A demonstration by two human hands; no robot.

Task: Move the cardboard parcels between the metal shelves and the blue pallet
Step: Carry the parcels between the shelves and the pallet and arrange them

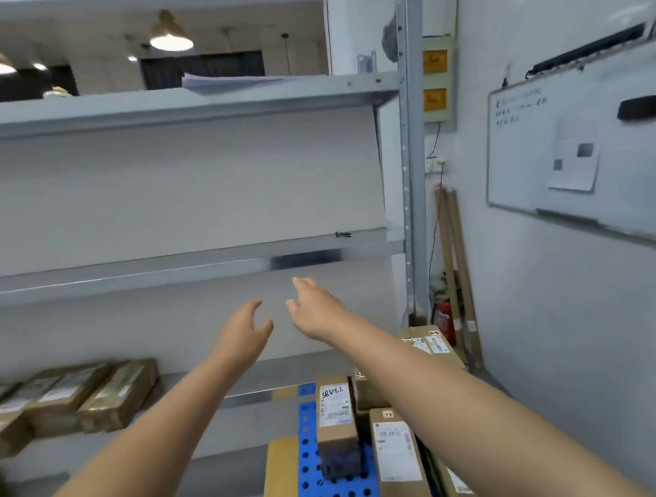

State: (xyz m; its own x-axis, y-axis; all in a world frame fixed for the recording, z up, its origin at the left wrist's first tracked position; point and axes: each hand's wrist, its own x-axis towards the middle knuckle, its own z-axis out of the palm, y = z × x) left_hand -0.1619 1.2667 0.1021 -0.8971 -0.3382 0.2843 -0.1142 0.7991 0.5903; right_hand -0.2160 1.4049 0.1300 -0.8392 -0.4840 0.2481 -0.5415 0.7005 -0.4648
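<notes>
Hands between loads: left hand [246, 332] and right hand [316, 309] reach forward empty, fingers apart. Cardboard parcels [336, 415] stand on the blue pallet [334, 496]; others line the metal shelves' [184, 270] lower left. Next likely needs gripping a parcel

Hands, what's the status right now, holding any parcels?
Left hand open, empty. Right hand open, empty, both raised before the metal shelves. Parcels stacked on blue pallet; more parcels on lower shelf. Nothing blocking.
</notes>
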